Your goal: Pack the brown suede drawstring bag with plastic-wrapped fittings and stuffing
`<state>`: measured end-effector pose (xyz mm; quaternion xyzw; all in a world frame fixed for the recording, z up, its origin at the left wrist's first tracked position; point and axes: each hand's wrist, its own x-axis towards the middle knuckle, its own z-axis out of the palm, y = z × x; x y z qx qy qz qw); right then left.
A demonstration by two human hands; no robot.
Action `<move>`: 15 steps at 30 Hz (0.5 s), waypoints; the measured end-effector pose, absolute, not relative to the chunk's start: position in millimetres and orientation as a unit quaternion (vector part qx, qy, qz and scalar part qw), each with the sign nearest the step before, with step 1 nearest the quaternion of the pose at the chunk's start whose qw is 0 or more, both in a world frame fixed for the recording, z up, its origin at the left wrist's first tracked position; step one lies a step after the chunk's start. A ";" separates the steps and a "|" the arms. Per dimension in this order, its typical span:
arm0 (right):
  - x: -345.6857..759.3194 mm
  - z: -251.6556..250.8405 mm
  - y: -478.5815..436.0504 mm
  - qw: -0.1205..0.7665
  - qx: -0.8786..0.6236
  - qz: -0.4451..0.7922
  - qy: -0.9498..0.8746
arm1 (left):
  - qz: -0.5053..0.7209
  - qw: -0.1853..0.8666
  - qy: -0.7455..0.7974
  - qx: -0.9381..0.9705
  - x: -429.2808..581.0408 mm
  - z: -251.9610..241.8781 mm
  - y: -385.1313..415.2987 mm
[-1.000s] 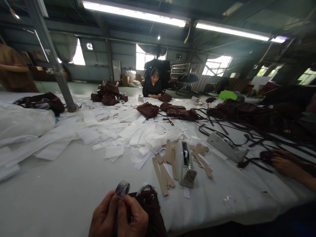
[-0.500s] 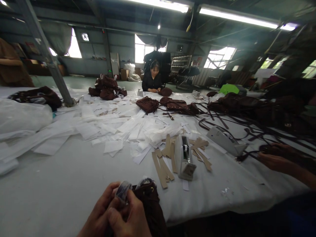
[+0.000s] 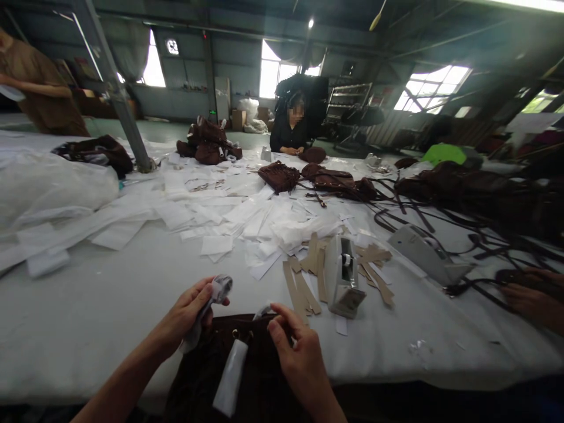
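A dark brown bag (image 3: 207, 364) is in front of me at the table's near edge, its top rim facing up with small metal rings on it. My left hand (image 3: 189, 314) grips a strap wrapped in thin whitish material (image 3: 221, 288), whose end curls into a loop above the bag's left side. At the right of the rim, my right hand (image 3: 299, 346) has thumb and forefinger apart, the fingertip by another whitish wrapped piece (image 3: 263, 311). A white wrapped tab (image 3: 231, 376) hangs down the bag's front from the rings.
A tape dispenser (image 3: 346, 279) stands among tan card strips (image 3: 297, 288); a second dispenser (image 3: 427, 252) is farther right. White paper sheets (image 3: 247, 223) cover the middle. Brown bags (image 3: 330, 179) lie beyond. A co-worker's hands (image 3: 535, 294) are at right; another person (image 3: 288, 132) sits opposite.
My hands, close together on the wrapped strap before, are now apart: the left has raised it, the right is at the bag's rim. More of the bag shows. The view has shifted down and left.
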<state>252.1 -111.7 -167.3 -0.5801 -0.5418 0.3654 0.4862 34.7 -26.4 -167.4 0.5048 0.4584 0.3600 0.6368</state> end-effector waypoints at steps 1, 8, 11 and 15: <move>253.6 -172.2 -111.5 0.467 -0.589 0.317 -0.578 | 0.344 0.644 0.454 0.511 34.2 -167.7 -25.1; 231.3 -202.4 -98.8 0.318 -0.607 0.110 -0.720 | 0.338 0.594 0.489 0.542 29.0 -179.5 -9.2; 229.3 -212.0 -100.9 0.332 -0.590 0.084 -0.731 | 0.382 0.539 0.568 0.491 9.7 -198.5 -6.0; 235.0 -224.5 -113.4 0.401 -0.525 0.031 -0.750 | 0.351 0.561 0.609 0.437 -15.9 -220.5 -16.0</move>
